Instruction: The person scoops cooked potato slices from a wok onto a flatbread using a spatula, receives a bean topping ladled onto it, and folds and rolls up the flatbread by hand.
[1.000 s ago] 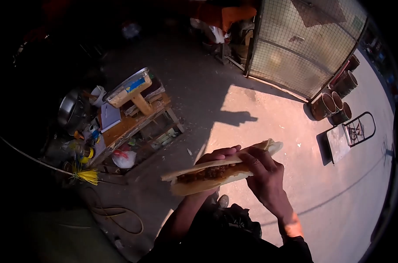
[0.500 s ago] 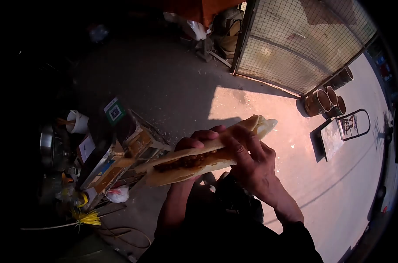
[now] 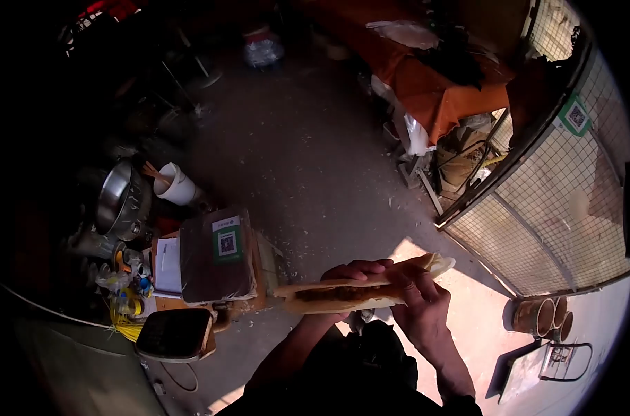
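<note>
A long folded flatbread (image 3: 370, 294) with a dark brown filling along its open side lies across both hands in front of my body. My left hand (image 3: 360, 269) is wrapped round its middle from below and behind, fingertips over the far edge. Nearer the right end, my right hand (image 3: 422, 305) grips the bread from above with bent fingers. The bread's right end is folded and wrapped in something pale and thin. Its left end sticks out past my left hand.
On the left stands a small table (image 3: 259, 295) with a dark box (image 3: 214, 267), a notebook (image 3: 167, 269) and a scale (image 3: 176, 334). Beyond are a metal bowl (image 3: 115, 197) and a white bucket (image 3: 176, 186). A mesh panel (image 3: 537, 229), buckets (image 3: 534, 316) and a flat trolley (image 3: 524, 374) are on the right.
The view has swung up, bringing the orange-covered table and more of the dark floor into sight. Both hands still hold the bread, which now lies more nearly level.
</note>
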The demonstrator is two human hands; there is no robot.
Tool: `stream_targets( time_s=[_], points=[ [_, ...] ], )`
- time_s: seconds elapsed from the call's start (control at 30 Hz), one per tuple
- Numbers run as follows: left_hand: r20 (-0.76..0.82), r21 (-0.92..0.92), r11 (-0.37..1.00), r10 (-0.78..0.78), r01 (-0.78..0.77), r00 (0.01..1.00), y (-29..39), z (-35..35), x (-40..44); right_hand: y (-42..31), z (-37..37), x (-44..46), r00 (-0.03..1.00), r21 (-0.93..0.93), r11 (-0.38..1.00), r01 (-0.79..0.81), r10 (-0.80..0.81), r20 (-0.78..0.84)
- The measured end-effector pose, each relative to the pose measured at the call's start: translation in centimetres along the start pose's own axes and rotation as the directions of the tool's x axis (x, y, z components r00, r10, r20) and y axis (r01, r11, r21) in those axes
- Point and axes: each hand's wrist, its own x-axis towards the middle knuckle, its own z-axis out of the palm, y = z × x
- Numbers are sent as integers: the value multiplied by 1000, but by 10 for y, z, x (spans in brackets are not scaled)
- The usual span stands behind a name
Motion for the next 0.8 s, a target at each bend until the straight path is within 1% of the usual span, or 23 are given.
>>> stream_targets(
  time_s=[0.03,0.07,0.13,0.2,0.3,0.37,0.47,0.5,0.53,0.6,0.63,0.67,0.73,0.8],
  points=[
    [-33,7,1000,24,-24,999,-2,-13,9,11,4,17,1000,12,1000,11,-11,21],
    [-61,14,999,53,-53,997,-5,-26,19,24,8,30,996,18,1000,8,-9,93],
    [-100,0,998,60,-60,993,-1,-45,41,47,22,59,986,24,998,59,-62,155],
    [-153,90,992,102,-88,983,0,-68,61,69,40,93,982,66,993,98,-107,155],
    [-117,79,988,144,-135,983,2,-110,100,98,63,141,975,84,993,85,-101,200],
    [-94,71,985,165,-158,982,5,-143,130,118,83,178,974,78,993,92,-106,199],
    [-104,-27,989,145,-149,984,10,-191,183,146,110,240,982,40,992,120,-125,143],
    [-99,-28,986,158,-162,982,13,-203,201,153,119,264,987,25,993,119,-121,106],
    [-96,-25,986,164,-167,982,16,-213,217,161,124,282,987,29,995,98,-101,128],
    [-55,-5,985,173,-174,983,31,-240,262,176,137,325,988,31,993,118,-120,93],
    [-49,18,987,162,-161,986,38,-250,280,184,140,345,988,13,993,119,-120,101],
    [-44,42,988,151,-149,988,46,-261,298,188,143,362,990,-36,996,87,-82,117],
    [-44,-42,992,118,-120,992,60,-282,333,198,150,402,989,26,999,22,-25,143],
    [-50,77,991,110,-106,993,77,-298,369,213,162,442,992,73,996,51,-59,108]
  ],
)
